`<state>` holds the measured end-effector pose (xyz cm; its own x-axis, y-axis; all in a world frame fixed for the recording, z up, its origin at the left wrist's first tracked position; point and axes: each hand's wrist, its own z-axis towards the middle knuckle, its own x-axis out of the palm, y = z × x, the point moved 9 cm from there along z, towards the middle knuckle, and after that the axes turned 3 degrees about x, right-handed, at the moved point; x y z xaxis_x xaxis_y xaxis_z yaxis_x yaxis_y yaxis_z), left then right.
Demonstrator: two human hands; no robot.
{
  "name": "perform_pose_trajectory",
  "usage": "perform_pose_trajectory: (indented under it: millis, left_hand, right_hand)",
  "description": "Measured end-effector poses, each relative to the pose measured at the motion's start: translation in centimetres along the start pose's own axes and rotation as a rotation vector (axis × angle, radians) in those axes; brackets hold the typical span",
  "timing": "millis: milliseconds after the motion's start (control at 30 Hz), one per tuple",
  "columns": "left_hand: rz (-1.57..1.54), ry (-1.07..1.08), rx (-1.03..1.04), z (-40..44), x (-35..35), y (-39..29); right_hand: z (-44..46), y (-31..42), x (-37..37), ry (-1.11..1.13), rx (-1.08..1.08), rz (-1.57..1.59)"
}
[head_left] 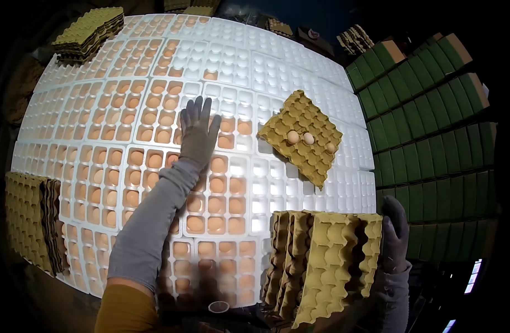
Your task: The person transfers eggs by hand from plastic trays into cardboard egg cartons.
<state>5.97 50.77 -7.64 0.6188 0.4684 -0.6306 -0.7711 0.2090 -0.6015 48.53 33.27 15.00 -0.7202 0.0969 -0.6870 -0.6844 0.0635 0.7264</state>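
Observation:
My left hand [198, 133], in a grey glove, reaches over the white egg trays with its fingers stretched out; its palm faces down and it grips nothing. Brown eggs [216, 205] fill many of the tray cells around it. At the lower right, my right hand [395, 230], also gloved, is beside the right side of a tilted stack of yellow-brown cardboard egg trays [335, 266]; its fingers point up and look apart from a hold. Farther up, a cardboard tray [310, 122] with several eggs [293, 137] lies on white trays.
More cardboard trays stand in a stack at the lower left [30, 216] and another at the upper left [91, 30]. Rows of green boxes [427, 144] line the right side. White trays [274, 188] with unfilled cells lie in the middle and right.

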Motion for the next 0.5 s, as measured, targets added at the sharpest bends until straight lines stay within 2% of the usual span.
perform_pose_trajectory:
  millis: [33,67,100,133,167,200,233,267,300,367,433,500]
  left_hand:
    - [-0.215,0.021,0.023,-2.1,-2.6,-2.3]
    - [-0.488,0.08,-0.029,-5.4,-3.8,-4.0]
    - [-0.615,0.221,-0.066,-8.8,-5.2,-7.3]
    - [-0.914,0.45,-0.393,-13.4,-5.1,-10.1]
    - [-0.89,0.604,-0.3,-17.3,-5.4,-13.3]
    - [-1.039,0.725,-0.357,-20.9,-5.9,-17.0]
    - [-0.983,0.867,-0.323,-24.3,-5.8,-19.6]
    - [-1.035,0.881,-0.216,-26.2,-6.5,-23.1]
    - [-1.106,0.948,-0.204,-28.2,-6.4,-25.7]
    - [-1.225,0.832,-0.239,-29.0,-7.4,-30.8]
    - [-1.116,0.783,-0.319,-30.4,-7.4,-31.5]
    - [-1.136,0.685,-0.23,-27.5,-11.3,-33.5]
  right_hand:
    - [-2.5,-1.1,-2.7,-0.082,0.024,0.009]
    - [-4.9,-3.1,-5.6,-0.176,0.059,-0.134]
    - [-7.1,-6.3,-7.4,-0.191,0.166,-0.104]
    - [-9.5,-9.6,-9.2,-0.209,0.272,-0.073]
    - [-11.6,-14.7,-11.4,-0.198,0.361,-0.116]
    - [-13.8,-20.4,-11.8,-0.072,0.378,-0.092]
    - [-15.0,-24.6,-11.9,0.055,0.381,-0.064]
    - [-15.3,-23.0,-10.1,0.168,0.389,0.047]
    - [-15.6,-20.4,-7.1,0.287,0.394,0.157]
    - [-15.9,-18.6,-6.0,0.276,0.473,0.366]
    - [-15.6,-17.3,-7.0,0.197,0.408,0.561]
    - [-15.3,-12.1,-7.6,0.12,0.276,0.8]
